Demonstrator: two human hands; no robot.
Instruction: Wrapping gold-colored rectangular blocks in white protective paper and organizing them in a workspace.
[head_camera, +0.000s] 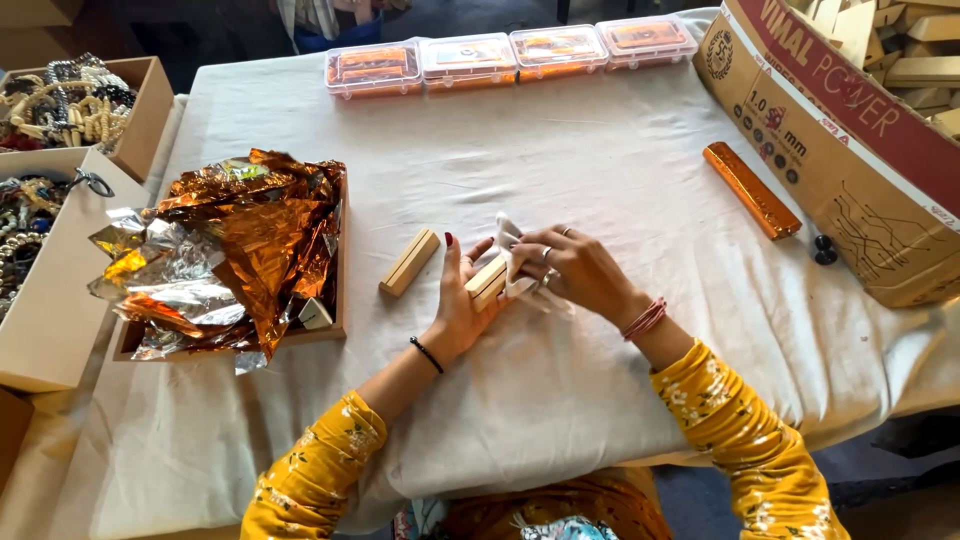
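Wrapping is in hand at the middle of the white tablecloth (600, 170). Your left hand (458, 300) cradles a small wooden block (488, 283) from beneath, fingers curled up around its near end and closed on it. Your right hand (578, 268) pinches a white tissue sheet (512, 240) against the block's far end, thumb and fingers pressed together on the paper.

Keep the block steady in the left palm and draw the tissue taut before each fold, so that no slack gathers at the corners. Press each crease flat against the wood.

A second wooden block (409, 262) lies bare just left of the held block. A tray of crumpled orange and silver foil (240, 250) sits further left. A foil-wrapped bar (751, 190) lies to the right of the held block, near a printed cardboard carton (850, 150). Four clear plastic boxes (510, 52) line the far edge, beyond the held block.
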